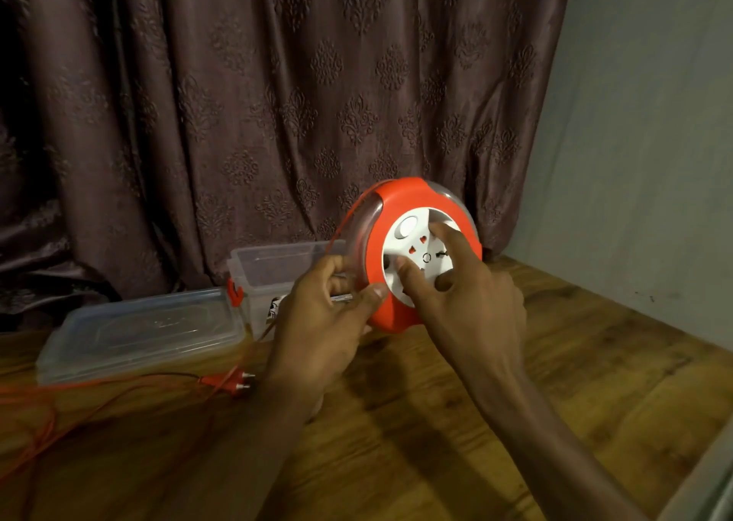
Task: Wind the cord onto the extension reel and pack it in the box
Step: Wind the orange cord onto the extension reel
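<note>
- Orange plastic fills the middle of the view: the extension reel (412, 255) stands on edge, white socket face toward the camera; the right hand (468, 294) lies on that face, its fingers (448, 239) spread and pressing into the recesses of the white disc, nothing curled round
- The left hand (321, 318) grips the reel's left rim, thumb on the orange front and fingers wrapped behind (the clear side wall shows between them)
- The cord (99, 401), orange too, leaves the reel's upper left edge, drops behind the left hand and trails in loose loops left of the reel; its plug (230, 381) lies below-left of the reel
- The box (285, 270), clear plastic and open, sits just behind the reel's left side; its lid (142, 334) lies farther left
- All rests on a wooden table (555, 381); a dark patterned curtain (277, 84) hangs behind the reel
</note>
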